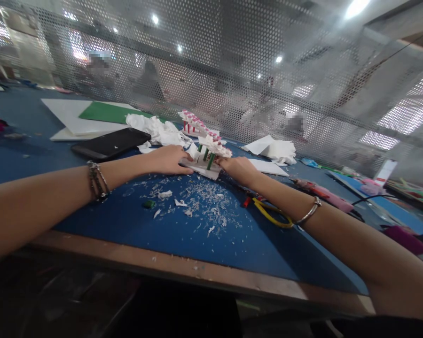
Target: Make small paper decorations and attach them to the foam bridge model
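Observation:
At the middle of the table is a small white stand (200, 165) with green posts (210, 162) and white, flower-like tops (215, 147). My left hand (167, 159) grips its left edge, thumb and fingers on either side of the white sheet-like base. On the right, the fingers of my right hand (240, 170) are closed at the stand's edge beside the nearest green post; their tips are partly hidden. Just behind stands a similar piece (197, 123) with red posts and pink-and-white tops.
White scraps (211, 206) litter the blue table (155, 253) before my hands. A black phone (111, 143), crumpled white paper (158, 130) and a green sheet (104, 112) lie left. Yellow-handled pliers (273, 217) and a pink glue gun (326, 195) lie right. Perforated metal panelling (211, 61) rises behind.

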`<state>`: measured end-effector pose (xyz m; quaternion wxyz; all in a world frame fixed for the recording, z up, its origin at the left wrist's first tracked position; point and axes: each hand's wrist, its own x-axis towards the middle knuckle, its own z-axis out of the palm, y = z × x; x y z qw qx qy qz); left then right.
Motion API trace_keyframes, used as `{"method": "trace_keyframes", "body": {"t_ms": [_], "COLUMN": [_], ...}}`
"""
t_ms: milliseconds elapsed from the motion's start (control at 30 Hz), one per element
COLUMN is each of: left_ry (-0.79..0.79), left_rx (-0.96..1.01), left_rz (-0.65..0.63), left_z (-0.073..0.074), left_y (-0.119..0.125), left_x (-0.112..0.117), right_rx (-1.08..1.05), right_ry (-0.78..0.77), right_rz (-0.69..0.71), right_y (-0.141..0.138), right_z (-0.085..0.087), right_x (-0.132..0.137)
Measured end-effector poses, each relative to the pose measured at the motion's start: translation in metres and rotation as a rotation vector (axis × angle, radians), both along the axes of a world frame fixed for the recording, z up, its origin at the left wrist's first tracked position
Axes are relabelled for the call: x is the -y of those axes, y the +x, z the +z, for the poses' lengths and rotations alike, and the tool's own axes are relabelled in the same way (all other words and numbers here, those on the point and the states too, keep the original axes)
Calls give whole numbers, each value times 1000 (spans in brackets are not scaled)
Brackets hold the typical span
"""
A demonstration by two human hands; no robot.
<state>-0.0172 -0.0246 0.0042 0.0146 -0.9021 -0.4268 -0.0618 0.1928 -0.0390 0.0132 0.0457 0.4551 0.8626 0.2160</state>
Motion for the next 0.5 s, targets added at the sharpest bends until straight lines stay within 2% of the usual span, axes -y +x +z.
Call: {"method": "trace_keyframes", "body": {"t_ms": [267,500], "left_ry": [-8,-10], "left_rx": [10,27], "left_rz": [-8,21], "left_z": [0,0], "left_y": [1,1], "left_x": [2,5], "right_rx": [10,-130], "right_ry": [14,14], "right_rz": [-28,-44], "right_y": [0,20], "right_z": [3,19], "right_x": [0,23]}}
